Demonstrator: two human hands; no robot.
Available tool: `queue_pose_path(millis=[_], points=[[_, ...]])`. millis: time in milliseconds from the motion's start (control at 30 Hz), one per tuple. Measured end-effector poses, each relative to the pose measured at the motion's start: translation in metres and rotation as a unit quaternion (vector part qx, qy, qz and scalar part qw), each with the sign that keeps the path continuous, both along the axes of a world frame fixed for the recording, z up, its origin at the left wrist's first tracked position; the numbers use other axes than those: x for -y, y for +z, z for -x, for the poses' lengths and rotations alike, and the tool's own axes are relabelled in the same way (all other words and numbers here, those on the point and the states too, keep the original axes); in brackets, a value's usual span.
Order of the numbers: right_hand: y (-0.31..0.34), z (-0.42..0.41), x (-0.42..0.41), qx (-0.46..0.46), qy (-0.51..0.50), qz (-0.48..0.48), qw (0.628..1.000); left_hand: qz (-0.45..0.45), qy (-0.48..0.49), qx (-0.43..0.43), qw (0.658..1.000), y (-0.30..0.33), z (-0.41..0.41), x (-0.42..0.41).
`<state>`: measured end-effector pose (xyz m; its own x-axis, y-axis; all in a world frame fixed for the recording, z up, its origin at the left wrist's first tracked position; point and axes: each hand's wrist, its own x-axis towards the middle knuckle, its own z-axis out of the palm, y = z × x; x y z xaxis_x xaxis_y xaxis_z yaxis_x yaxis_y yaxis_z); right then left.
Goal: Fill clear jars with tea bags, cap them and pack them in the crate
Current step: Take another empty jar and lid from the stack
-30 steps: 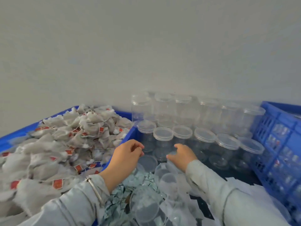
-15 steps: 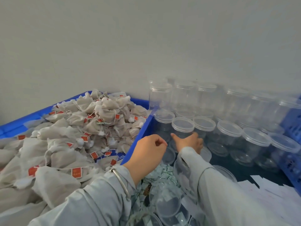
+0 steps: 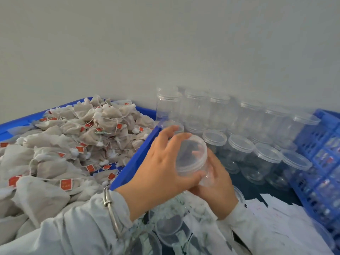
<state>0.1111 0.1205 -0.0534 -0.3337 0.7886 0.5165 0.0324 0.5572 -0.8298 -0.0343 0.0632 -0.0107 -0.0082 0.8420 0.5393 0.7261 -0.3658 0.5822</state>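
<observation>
1. now both hands clasp one clear jar (image 3: 193,159) — left hand (image 3: 161,173) curled on its lid (image 3: 191,144), right hand (image 3: 217,183) gripping underneath.
2. likely light, stiff, slippery — hold the body, twist the rim.

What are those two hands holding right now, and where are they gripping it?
One clear plastic jar: the left hand wraps its capped top, the right hand cups its lower body.

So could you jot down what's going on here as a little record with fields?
left hand: grips the lid of a clear jar
right hand: holds the same jar from below
jar contents: looks empty
tea bags: heaped in a blue bin on the left
other jars: capped, in rows by the wall
crate: blue, at the right edge
</observation>
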Motion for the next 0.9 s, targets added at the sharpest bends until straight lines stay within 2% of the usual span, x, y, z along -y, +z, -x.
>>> queue_pose_path(millis=[133, 300, 400, 500, 567, 633, 700, 833, 900], points=[[-0.011, -0.038, 0.02, 0.011, 0.075, 0.042, 0.996, 0.107, -0.096, -0.046, 0.989, 0.001, -0.011, 0.009], [-0.024, -0.045, 0.033, 0.028, 0.096, 0.081, 0.992, 0.096, -0.111, -0.023, 0.989, -0.006, -0.024, 0.012], [-0.031, -0.046, 0.037, 0.022, 0.061, 0.051, 0.997, 0.105, -0.093, -0.012, 0.99, -0.015, -0.03, 0.011], [-0.043, -0.045, 0.042, 0.068, -0.095, -0.025, 0.993, 0.137, -0.058, 0.001, 0.989, -0.026, -0.043, 0.012], [-0.051, -0.045, 0.04, 0.108, -0.202, -0.122, 0.966, 0.165, -0.028, 0.01, 0.986, -0.03, -0.05, 0.01], [-0.059, -0.05, 0.035, 0.142, -0.282, -0.234, 0.92, 0.205, -0.002, 0.023, 0.978, -0.032, -0.053, 0.006], [-0.066, -0.053, 0.029, 0.174, -0.333, -0.302, 0.876, 0.248, 0.015, 0.034, 0.968, -0.034, -0.052, 0.002], [-0.074, -0.054, 0.023, 0.213, -0.371, -0.347, 0.835, 0.356, 0.024, 0.092, 0.93, -0.03, -0.049, -0.002], [-0.075, -0.054, 0.022, 0.223, -0.385, -0.35, 0.824, 0.407, 0.008, 0.166, 0.898, -0.028, -0.046, -0.004]])
